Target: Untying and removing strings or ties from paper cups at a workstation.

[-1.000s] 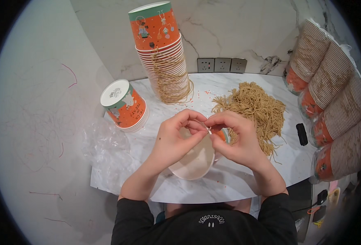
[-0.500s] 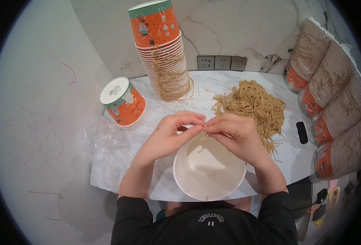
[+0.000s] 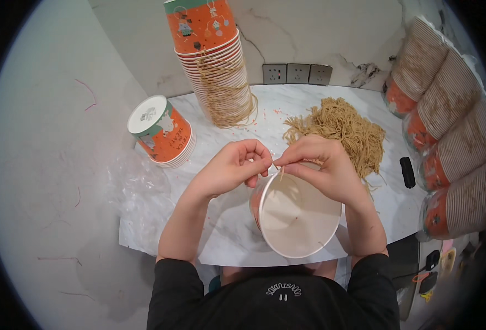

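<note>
Left hand (image 3: 243, 165): thumb and index tips nipped together on a thin tan cord (image 3: 281, 175), other fingers curled. Right hand (image 3: 317, 165): thumb and index pinching the same cord just beside the left fingertips. Both hands over the far rim of a paper bucket (image 3: 279, 234), the landmark; it sits near the tabletop's front edge, between the forearms.

Tabletop (image 3: 188, 239): white, grey-veined marble look. Left of bucket, crumpled clear plastic (image 3: 138, 192); farther left, pale wall (image 3: 39, 176) with pink and dark scribbles. Beyond bucket, veined back wall (image 3: 298, 33) with three grey sockets (image 3: 297, 74). Small orange specks on the table beyond bucket.

Bucket's mouth faces up to the camera, tilted rightward; orange outer wall shows along its left, long axis running from hidden base to mouth. Cord's short end hangs toward the mouth, pointing nearward.

Beyond bucket to the right, heap of tan cord (image 3: 347, 132). Beyond and left, tall bucket stack (image 3: 235, 71) draped with cord; nearer, short upside-down stack (image 3: 168, 135). Right of bucket, small black object (image 3: 407, 172); farther right, bagged bucket stacks (image 3: 441, 110).
</note>
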Demonstrator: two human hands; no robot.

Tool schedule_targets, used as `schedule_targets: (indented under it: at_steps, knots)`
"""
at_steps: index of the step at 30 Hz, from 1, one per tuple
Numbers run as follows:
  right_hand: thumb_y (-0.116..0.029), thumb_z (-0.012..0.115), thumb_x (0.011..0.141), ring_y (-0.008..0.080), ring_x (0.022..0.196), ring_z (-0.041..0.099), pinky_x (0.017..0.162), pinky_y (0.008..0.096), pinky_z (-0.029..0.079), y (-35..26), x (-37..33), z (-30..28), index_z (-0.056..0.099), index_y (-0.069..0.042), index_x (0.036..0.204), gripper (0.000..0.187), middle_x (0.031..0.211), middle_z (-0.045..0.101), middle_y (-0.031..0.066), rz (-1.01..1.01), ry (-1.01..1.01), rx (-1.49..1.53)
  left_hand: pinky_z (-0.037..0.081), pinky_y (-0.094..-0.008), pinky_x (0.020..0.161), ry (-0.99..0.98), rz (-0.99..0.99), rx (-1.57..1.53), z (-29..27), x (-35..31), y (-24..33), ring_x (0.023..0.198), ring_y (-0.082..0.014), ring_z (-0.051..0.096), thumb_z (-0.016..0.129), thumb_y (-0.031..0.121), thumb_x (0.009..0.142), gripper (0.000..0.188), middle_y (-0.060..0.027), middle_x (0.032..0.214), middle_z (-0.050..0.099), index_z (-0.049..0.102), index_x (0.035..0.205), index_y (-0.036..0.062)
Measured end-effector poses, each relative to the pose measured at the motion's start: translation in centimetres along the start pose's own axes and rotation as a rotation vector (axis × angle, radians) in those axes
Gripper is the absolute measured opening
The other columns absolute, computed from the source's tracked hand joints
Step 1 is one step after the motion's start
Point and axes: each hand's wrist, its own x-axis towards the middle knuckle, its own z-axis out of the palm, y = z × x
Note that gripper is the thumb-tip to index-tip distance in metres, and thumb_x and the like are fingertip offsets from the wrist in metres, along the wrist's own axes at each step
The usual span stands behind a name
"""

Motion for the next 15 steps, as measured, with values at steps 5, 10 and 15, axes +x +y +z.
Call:
schedule_targets:
  at_steps: [5, 10, 15]
  knots:
    - [-0.006, 0.072, 0.086, 0.0128, 0.079, 0.067, 0.077, 0.0260, 0.052, -0.5, 0.0, 0.0, 0.075, 0.001, 0.095, 0.011, 0.081, 0.071, 0.0061, 0.304, 0.029, 0.344, 0.037, -0.0203, 0.049, 0.031, 0.047, 0.223, 0.8, -1.0, 0.6, 0.058, 0.0002, 0.047, 0.067, 0.015, 0.094, 0.012, 0.0042, 0.082, 0.061, 0.064, 0.098, 0.0040]
    - [-0.008, 0.073, 0.086, 0.0092, 0.077, 0.065, 0.073, 0.0253, 0.052, -0.7, -0.3, 0.0, 0.071, 0.002, 0.091, 0.012, 0.079, 0.070, 0.0035, 0.437, 0.081, 0.254, 0.033, -0.0199, 0.049, 0.128, 0.072, 0.492, 2.9, -2.5, 1.6, 0.058, 0.0006, 0.042, 0.069, 0.009, 0.091, 0.008, 0.0041, 0.088, 0.061, 0.065, 0.095, 0.0028]
    - [-0.008, 0.072, 0.086, 0.0055, 0.076, 0.061, 0.069, 0.0237, 0.049, -1.2, -0.5, 0.2, 0.071, 0.001, 0.094, 0.012, 0.080, 0.068, 0.0007, 0.450, -0.050, 0.012, 0.036, -0.0192, 0.053, 0.346, 0.405, 0.621, 4.1, -2.9, 1.0, 0.058, -0.0028, 0.046, 0.072, 0.004, 0.086, 0.011, -0.0018, 0.093, 0.062, 0.066, 0.095, -0.0002]
